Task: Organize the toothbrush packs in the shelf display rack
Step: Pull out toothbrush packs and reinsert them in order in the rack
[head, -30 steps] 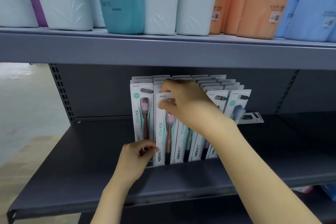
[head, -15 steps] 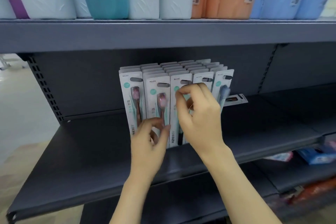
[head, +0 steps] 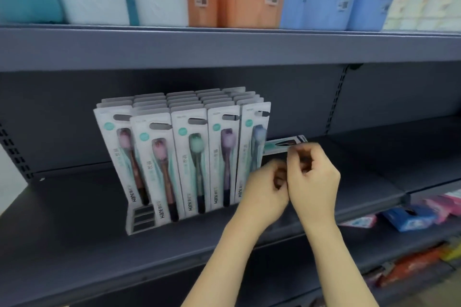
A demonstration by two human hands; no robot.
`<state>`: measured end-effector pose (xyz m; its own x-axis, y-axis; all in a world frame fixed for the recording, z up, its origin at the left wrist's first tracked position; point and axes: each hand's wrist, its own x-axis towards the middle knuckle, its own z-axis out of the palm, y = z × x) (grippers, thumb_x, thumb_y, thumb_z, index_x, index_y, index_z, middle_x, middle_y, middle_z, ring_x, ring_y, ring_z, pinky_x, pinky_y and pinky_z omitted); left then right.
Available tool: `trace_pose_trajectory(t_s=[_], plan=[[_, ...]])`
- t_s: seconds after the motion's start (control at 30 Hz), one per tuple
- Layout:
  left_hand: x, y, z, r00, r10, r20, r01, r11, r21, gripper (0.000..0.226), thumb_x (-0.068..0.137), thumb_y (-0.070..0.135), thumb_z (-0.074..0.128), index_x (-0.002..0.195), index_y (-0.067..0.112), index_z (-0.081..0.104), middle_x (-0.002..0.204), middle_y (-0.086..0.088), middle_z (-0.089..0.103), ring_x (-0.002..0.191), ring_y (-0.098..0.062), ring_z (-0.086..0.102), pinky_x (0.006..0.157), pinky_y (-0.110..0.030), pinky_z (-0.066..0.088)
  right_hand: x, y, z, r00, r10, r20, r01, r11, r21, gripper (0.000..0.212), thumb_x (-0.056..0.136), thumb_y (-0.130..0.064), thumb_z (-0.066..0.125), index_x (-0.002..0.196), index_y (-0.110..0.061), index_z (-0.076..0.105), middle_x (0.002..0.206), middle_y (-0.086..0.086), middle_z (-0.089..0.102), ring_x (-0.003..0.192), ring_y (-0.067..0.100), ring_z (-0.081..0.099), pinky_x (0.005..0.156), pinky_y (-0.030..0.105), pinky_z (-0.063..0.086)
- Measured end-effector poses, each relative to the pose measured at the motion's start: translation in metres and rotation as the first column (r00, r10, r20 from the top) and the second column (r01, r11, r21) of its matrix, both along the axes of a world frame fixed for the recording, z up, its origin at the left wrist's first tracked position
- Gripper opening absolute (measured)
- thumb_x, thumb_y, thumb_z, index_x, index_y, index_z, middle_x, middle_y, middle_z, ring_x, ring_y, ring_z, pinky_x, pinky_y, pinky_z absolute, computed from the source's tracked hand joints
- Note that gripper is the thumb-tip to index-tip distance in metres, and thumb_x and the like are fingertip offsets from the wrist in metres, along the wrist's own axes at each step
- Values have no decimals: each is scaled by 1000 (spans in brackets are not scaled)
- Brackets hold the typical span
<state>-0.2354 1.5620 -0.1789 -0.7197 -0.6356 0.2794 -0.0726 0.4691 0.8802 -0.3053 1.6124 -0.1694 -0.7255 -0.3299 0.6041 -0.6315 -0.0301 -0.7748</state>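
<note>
Toothbrush pack (head: pixel 284 145) lying flat, pinched by right hand (head: pixel 313 177); left hand (head: pixel 265 189) curled.

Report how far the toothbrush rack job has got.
Mostly done: five rows of toothbrush packs stand upright in the display rack on the grey shelf. In hand: both hands are at the rack's right end, the right hand reaching the stray pack lying flat behind it; blur hides its grip. The left hand is curled beside it. Left: stand that stray pack in a row.
</note>
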Motion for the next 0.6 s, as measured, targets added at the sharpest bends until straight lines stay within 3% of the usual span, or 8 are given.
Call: trace_pose_trajectory(t_s=[0.1,0.17,0.27,0.33,0.4,0.47,0.6], plan=[[-52,-6,-13,989,4,146,22,984,-179,30,88,15,52,118,18,56,118,-3,62,110,-18,56,91,-31,47,-51,-2,-10,994,13,113,-29,990,139,13,88,-8,53,92,-13,64,85,-2,63,77,14,57,66,23,41],[-88,-19,-24,963,75,260,-18,976,-216,42,87,16,52,129,16,48,133,-9,53,124,-25,47,101,-34,40,-90,-7,-28,987,4,159,-52,953,299,15,89,-8,50,91,-11,64,85,1,60,80,18,56,64,25,38],[-134,-43,-37,849,198,490,-92,968,-233,69,88,28,56,147,14,22,153,-14,25,141,-34,20,115,-44,23,-138,-15,-62,997,-10,81,-38,818,573,15,86,-7,48,75,-12,58,84,10,61,87,33,58,62,29,35],[-158,-60,-47,765,268,585,-109,950,-293,75,91,34,54,149,12,13,156,-17,13,143,-37,9,116,-48,18,-154,-15,-81,1000,-12,20,-4,734,679,16,90,-14,48,94,-11,64,101,15,64,99,37,56,71,34,42],[-174,-77,-57,711,322,625,-108,929,-355,71,93,30,53,148,11,13,155,-19,11,142,-38,8,115,-48,19,-165,-13,-93,1000,-1,-24,19,648,761,29,93,-21,48,118,-13,60,119,14,60,111,36,51,85,36,43],[-184,-93,-68,684,364,632,-90,902,-422,70,92,20,53,149,12,13,155,-19,12,143,-38,8,115,-48,17,-173,-13,-100,996,41,-77,38,589,807,34,95,-24,46,127,-17,54,125,10,56,116,31,48,91,35,41],[-189,-114,-81,634,391,667,-47,881,-471,72,92,10,49,150,15,7,158,-16,-5,145,-35,-5,118,-49,6,-180,-16,-109,989,89,-114,29,649,760,32,92,-16,49,122,-9,60,121,14,60,113,35,51,95,38,40]])
